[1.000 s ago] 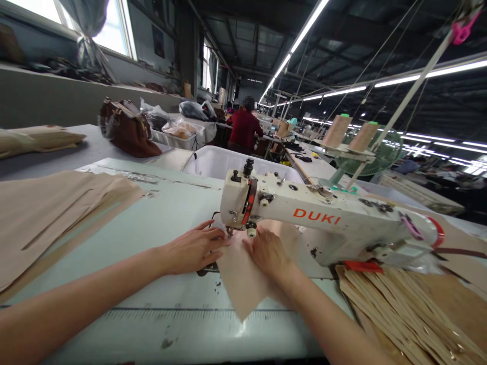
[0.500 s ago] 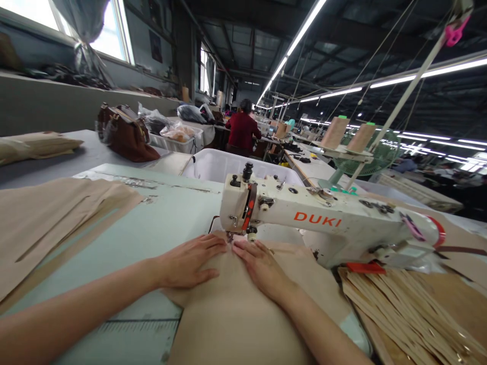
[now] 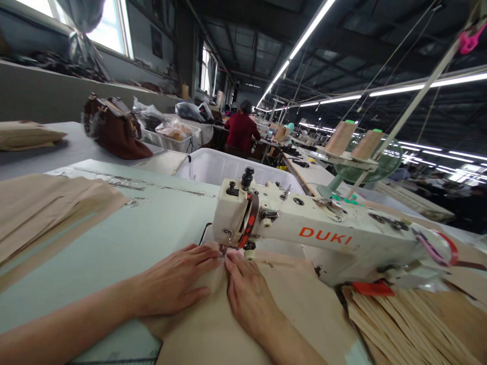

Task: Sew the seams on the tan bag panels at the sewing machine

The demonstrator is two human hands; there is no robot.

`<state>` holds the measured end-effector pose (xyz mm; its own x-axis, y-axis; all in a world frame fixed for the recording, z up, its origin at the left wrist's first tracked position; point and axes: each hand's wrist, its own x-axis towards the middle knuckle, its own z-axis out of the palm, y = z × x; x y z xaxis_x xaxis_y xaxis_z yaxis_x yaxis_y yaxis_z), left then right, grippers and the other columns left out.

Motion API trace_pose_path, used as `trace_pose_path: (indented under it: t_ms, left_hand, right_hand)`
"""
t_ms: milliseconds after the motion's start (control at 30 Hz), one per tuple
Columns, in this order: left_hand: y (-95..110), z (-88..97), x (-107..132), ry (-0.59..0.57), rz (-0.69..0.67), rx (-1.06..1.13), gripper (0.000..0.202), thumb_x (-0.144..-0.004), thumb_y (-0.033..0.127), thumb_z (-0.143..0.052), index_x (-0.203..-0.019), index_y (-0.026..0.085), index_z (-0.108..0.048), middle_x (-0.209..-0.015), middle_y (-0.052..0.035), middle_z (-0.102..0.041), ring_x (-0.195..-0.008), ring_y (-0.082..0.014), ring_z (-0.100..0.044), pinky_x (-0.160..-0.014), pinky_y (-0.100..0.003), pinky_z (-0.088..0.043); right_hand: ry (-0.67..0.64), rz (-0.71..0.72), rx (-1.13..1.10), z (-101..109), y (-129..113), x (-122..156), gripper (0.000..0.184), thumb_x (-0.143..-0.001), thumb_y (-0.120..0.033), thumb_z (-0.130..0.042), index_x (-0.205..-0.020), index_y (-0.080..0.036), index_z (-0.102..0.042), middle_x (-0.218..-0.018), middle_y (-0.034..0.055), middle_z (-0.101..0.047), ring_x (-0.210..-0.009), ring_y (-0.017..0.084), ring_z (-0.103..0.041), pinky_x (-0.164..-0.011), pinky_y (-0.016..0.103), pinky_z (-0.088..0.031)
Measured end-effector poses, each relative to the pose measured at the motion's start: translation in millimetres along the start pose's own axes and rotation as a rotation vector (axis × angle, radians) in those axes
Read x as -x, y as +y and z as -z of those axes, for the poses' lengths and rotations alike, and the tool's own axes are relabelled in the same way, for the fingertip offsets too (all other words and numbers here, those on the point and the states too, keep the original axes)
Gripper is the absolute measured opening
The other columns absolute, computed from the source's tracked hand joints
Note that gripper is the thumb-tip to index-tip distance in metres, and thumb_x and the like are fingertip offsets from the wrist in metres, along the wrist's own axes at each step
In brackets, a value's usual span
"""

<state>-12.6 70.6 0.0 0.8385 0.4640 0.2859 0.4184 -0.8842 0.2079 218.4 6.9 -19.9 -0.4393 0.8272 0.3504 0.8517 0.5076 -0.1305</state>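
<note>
A white DUKI sewing machine (image 3: 323, 235) stands on a pale green table (image 3: 125, 238). A tan fabric piece (image 3: 300, 309) lies under its needle and spreads toward me. My left hand (image 3: 175, 284) lies flat on the fabric just left of the needle, fingers stretched out. My right hand (image 3: 249, 299) presses flat on the fabric right beside it, fingertips close to the presser foot (image 3: 224, 251). Neither hand holds anything.
Tan cut pieces (image 3: 45, 213) are stacked at the left, narrow tan strips (image 3: 411, 324) at the right. A white bin (image 3: 228, 170) sits behind the machine, a brown bag (image 3: 112, 129) beyond it. Thread cones (image 3: 353, 142) stand on a rack. A person in red (image 3: 241, 132) works far ahead.
A second ago a small pale piece lay under the needle; a large tan fabric piece now covers the table front. Both hands have flattened and drawn together beside the needle.
</note>
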Motion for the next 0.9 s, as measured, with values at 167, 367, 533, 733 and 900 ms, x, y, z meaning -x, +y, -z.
trace_pose_path:
  t_ms: [167, 367, 533, 733, 900]
  left_hand:
    - [-2.9, -1.2, -1.4, 0.006, 0.005, -0.009, 0.056, -0.094, 0.037, -0.061, -0.147, 0.026, -0.045, -0.149, -0.0074, -0.051, -0.136, -0.0281, -0.048, -0.117, -0.044, -0.035]
    - [-1.0, 2.4, -5.0, -0.034, 0.008, -0.023, 0.053, -0.096, 0.039, -0.057, -0.146, 0.025, -0.044, -0.149, -0.0063, -0.051, -0.137, -0.0274, -0.046, -0.117, -0.045, -0.034]
    - [-3.7, 0.1, -4.0, -0.043, 0.002, -0.028, 0.053, -0.096, 0.039, -0.058, -0.146, 0.026, -0.044, -0.149, -0.0056, -0.051, -0.138, -0.0272, -0.046, -0.117, -0.044, -0.033]
    - [-12.4, -12.7, 0.3, 0.096, -0.041, -0.094, 0.053, -0.097, 0.042, -0.058, -0.147, 0.028, -0.046, -0.145, -0.003, -0.056, -0.129, -0.0248, -0.055, -0.112, -0.038, -0.04]
    - [-15.1, -18.2, 1.2, 0.138, -0.01, -0.154, 0.046, -0.097, 0.041, -0.056, -0.141, 0.028, -0.055, -0.139, 0.0016, -0.061, -0.121, -0.0238, -0.062, -0.108, -0.036, -0.044]
  right_hand:
    - [-0.016, -0.003, -0.017, 2.4, 4.1, -6.4, 0.049, -0.095, -0.009, -0.04, -0.142, -0.01, -0.05, -0.139, 0.0157, -0.057, -0.13, 0.025, -0.054, -0.117, 0.048, -0.039]
    - [-0.004, -0.01, -0.005, -1.7, 5.1, -6.7, 0.049, -0.095, -0.009, -0.038, -0.143, -0.009, -0.05, -0.136, 0.0162, -0.06, -0.133, 0.028, -0.052, -0.115, 0.051, -0.041]
    - [-0.014, -0.023, -0.021, -1.0, 4.3, -6.0, 0.048, -0.096, -0.01, -0.039, -0.143, -0.01, -0.05, -0.133, 0.0166, -0.062, -0.134, 0.028, -0.05, -0.116, 0.05, -0.039]
    - [-0.031, -0.045, -0.028, 2.1, 1.7, -4.3, 0.045, -0.099, -0.018, -0.041, -0.143, -0.013, -0.049, -0.135, 0.0137, -0.06, -0.137, 0.024, -0.047, -0.121, 0.045, -0.03]
    - [-0.006, -0.056, -0.038, -0.2, 6.3, -4.0, 0.042, -0.101, -0.022, -0.042, -0.141, -0.013, -0.051, -0.136, 0.0128, -0.06, -0.134, 0.021, -0.049, -0.123, 0.042, -0.024]
